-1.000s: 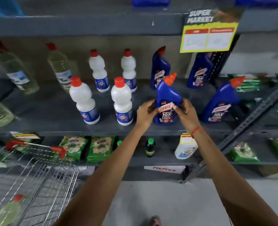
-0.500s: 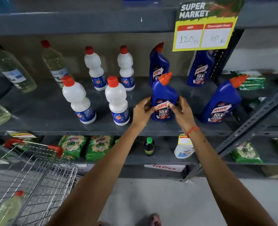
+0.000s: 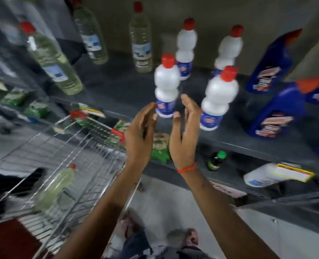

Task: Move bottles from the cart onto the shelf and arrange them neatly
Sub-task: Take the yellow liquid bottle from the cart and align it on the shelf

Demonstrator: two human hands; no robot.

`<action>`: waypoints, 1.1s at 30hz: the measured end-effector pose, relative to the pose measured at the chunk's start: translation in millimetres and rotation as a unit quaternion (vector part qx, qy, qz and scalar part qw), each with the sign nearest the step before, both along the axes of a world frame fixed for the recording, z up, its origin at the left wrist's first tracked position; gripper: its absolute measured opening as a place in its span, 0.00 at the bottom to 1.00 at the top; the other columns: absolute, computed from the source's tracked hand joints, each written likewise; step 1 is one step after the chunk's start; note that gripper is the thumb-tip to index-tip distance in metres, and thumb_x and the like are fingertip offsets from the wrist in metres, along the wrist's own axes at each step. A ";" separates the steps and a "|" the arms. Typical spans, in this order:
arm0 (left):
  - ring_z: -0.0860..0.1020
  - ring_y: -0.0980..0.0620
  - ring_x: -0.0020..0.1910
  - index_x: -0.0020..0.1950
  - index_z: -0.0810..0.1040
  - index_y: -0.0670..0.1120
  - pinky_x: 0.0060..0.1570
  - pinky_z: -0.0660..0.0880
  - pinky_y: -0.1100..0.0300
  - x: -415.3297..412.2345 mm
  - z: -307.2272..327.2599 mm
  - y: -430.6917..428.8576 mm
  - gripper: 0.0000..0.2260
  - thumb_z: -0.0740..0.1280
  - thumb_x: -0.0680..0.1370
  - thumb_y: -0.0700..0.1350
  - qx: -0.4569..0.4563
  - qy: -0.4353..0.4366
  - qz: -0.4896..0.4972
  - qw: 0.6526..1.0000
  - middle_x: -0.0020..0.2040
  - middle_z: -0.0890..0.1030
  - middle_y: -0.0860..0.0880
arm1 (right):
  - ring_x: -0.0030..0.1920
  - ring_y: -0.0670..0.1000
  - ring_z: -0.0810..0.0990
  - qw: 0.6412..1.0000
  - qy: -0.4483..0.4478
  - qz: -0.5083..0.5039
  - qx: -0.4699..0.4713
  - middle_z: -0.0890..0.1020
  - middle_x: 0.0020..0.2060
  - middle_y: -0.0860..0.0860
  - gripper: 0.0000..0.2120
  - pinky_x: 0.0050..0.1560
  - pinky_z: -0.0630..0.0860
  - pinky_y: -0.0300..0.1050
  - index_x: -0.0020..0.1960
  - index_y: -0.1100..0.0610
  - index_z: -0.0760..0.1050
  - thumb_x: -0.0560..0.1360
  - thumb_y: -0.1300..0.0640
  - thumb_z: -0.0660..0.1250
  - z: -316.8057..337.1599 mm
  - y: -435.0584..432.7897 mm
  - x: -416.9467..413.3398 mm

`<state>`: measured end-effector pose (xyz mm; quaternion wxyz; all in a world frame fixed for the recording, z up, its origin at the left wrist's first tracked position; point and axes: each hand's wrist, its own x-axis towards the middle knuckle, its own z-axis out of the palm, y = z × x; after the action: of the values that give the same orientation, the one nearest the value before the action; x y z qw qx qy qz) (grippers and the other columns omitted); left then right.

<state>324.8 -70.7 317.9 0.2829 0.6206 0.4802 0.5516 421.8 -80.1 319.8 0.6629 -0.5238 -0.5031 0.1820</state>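
My left hand (image 3: pixel 139 135) and my right hand (image 3: pixel 185 131) hover open in front of the grey shelf (image 3: pixel 117 90), palms facing each other, holding nothing. Just beyond their fingertips stands a white bottle with a red cap (image 3: pixel 166 85); a second white bottle (image 3: pixel 218 98) stands to its right, and two more stand behind. Blue toilet-cleaner bottles (image 3: pixel 278 109) stand at the right. Clear bottles of pale yellow liquid (image 3: pixel 54 60) line the left of the shelf. One pale yellow bottle (image 3: pixel 56 187) lies in the wire cart (image 3: pixel 65 150) at lower left.
The lower shelf holds green packets (image 3: pixel 160 146), a small dark bottle with a green cap (image 3: pixel 215 161) and a white container lying on its side (image 3: pixel 270 176). My feet show on the grey floor (image 3: pixel 173 199) below. The view is blurred by motion.
Both hands have let go of the blue bottle and shifted left, open, in front of the white bottles. The view has swung left and down toward the cart.
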 end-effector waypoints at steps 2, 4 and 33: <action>0.77 0.61 0.58 0.63 0.76 0.41 0.58 0.71 0.72 -60.5 -11.9 3.1 0.12 0.62 0.80 0.40 -0.020 0.018 0.055 0.998 0.59 0.80 0.50 | 0.66 0.57 0.71 0.999 -0.009 0.049 -0.002 0.73 0.64 0.57 0.17 0.67 0.69 0.60 0.66 0.66 0.68 0.78 0.64 0.57 -9.0 12.6 -61.6; 0.77 0.62 0.57 0.62 0.77 0.42 0.56 0.71 0.73 -128.4 -30.9 9.5 0.12 0.62 0.80 0.40 -0.047 0.017 0.121 0.991 0.58 0.80 0.50 | 0.66 0.57 0.72 0.994 -0.019 0.104 -0.027 0.74 0.63 0.57 0.17 0.66 0.69 0.60 0.66 0.65 0.68 0.78 0.63 0.56 -23.2 25.2 -129.2; 0.63 0.37 0.71 0.75 0.54 0.41 0.71 0.62 0.42 -521.0 -427.4 -27.1 0.44 0.76 0.67 0.48 -0.486 0.433 0.176 0.738 0.73 0.64 0.38 | 0.51 0.54 0.78 0.668 0.020 0.301 -0.680 0.78 0.57 0.58 0.25 0.46 0.77 0.39 0.67 0.63 0.70 0.76 0.49 0.65 -413.1 95.7 -508.8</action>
<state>-196.2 -97.8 -109.5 0.2053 0.4748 0.8546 -0.0457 -87.0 15.6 -93.3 0.0417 -0.6456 -0.3563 0.6742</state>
